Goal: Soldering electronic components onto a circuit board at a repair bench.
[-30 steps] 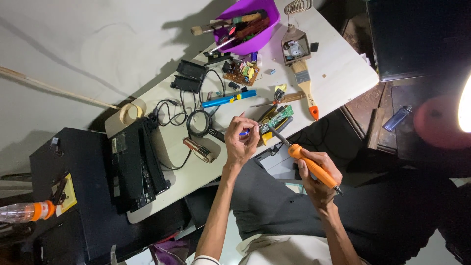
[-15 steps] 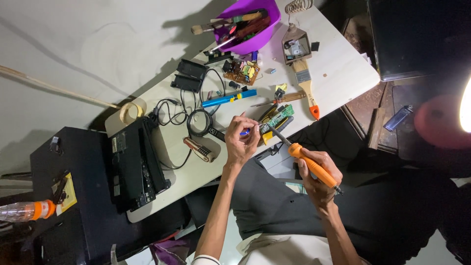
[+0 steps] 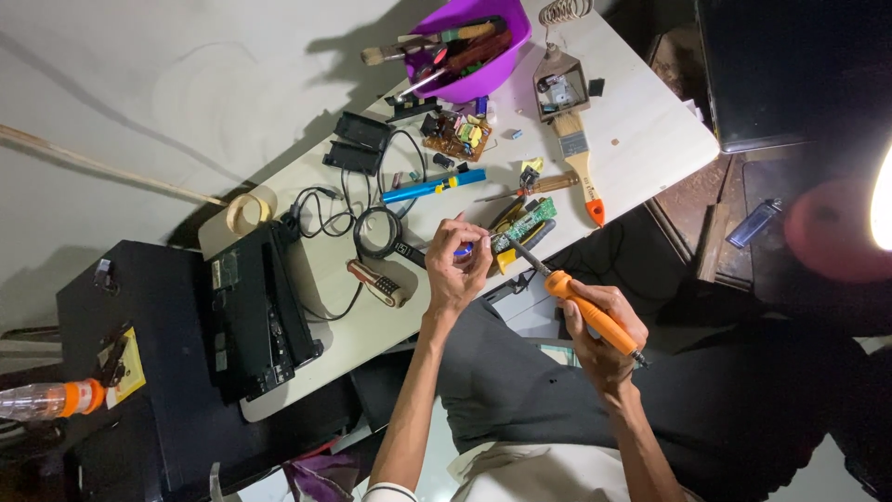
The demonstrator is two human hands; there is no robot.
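Right hand (image 3: 604,330) aims soldering iron (image 3: 587,311) at green board (image 3: 528,223) beside left hand (image 3: 457,265).

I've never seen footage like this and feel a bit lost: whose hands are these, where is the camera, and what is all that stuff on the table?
There is no machine here: a person works with two bare hands, and the camera sits on their head, looking down. The right hand holds an orange-handled soldering iron, its tip pointing at a small green circuit board. The left hand pinches something small and blue beside that board; I cannot tell what it is. On the white table lie a purple bowl of brushes and tools, a paintbrush, a blue pen-shaped tool, a magnifying glass, a roll of tape and a black device with cables.
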